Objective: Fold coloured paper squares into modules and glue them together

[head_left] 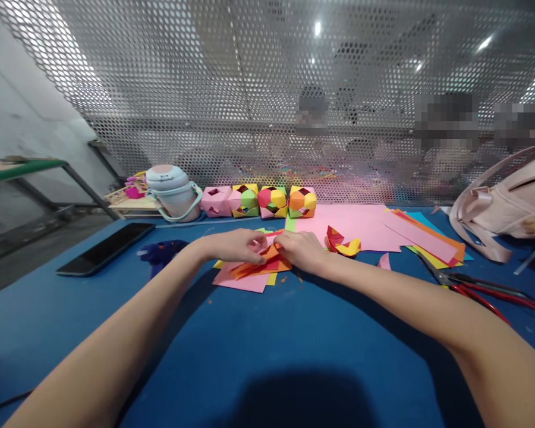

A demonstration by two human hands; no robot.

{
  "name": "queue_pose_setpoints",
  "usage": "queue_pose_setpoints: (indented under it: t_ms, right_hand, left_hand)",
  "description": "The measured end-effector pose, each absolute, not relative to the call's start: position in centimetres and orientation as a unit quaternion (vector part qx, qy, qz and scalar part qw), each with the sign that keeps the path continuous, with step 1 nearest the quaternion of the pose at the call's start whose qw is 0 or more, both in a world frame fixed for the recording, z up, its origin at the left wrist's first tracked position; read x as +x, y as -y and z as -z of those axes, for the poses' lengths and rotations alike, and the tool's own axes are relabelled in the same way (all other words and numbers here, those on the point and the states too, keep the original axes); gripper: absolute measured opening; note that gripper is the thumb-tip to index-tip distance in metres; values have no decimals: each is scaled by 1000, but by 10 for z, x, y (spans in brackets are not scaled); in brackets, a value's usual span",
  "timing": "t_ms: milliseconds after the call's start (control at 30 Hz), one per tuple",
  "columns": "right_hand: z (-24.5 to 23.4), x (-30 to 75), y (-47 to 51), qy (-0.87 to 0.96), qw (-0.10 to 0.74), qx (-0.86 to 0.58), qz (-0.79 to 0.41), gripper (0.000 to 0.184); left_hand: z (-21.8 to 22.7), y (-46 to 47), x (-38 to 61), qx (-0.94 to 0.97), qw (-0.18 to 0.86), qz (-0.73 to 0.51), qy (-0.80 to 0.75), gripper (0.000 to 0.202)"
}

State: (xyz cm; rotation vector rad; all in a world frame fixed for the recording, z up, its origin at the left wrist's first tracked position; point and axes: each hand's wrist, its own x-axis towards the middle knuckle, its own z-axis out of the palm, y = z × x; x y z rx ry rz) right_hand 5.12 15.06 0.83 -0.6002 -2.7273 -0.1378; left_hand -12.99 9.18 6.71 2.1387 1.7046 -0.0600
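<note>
On the blue worktop [267,333], left hand [238,245] and right hand [302,249] pinching orange folded paper [267,261], maybe over pink sheets [243,279].

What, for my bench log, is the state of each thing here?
Left hand: pinching orange folded paper.
Right hand: pinching the same paper.
Orange folded paper: creased, partly folded.
Four multicoloured paper cubes: assembled, in a row.
Black flat phone: screen dark.
Red-handled metal scissors: lying flat, blades seemingly closed.

Orange folded paper [261,261], flat atop pink and yellow sheets, blue table.
</note>
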Motion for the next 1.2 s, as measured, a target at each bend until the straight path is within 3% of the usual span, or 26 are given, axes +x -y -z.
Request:
queue_pose_setpoints:
  t_ms: [400,733,867,1067,1200]
  right_hand:
    - [-3,49,-166,951,263,-131,-97,14]
    - [-21,85,-139,861,317,-252,-307,3]
    - [-30,118,-121,789,337,-311,-410,8]
    - [-48,167,-98,686,358,-370,-515,15]
    - [-47,187,-90,674,315,-410,-527,12]
  left_hand:
    - [-71,-91,-137,759,202,55,-616,51]
    - [-67,-91,-137,756,200,84,-618,52]
    - [-67,-89,-137,758,208,76,-613,56]
    - [-77,-86,-121,770,207,-105,-595,39]
    - [-77,-75,-79,674,391,-290,-556,37]
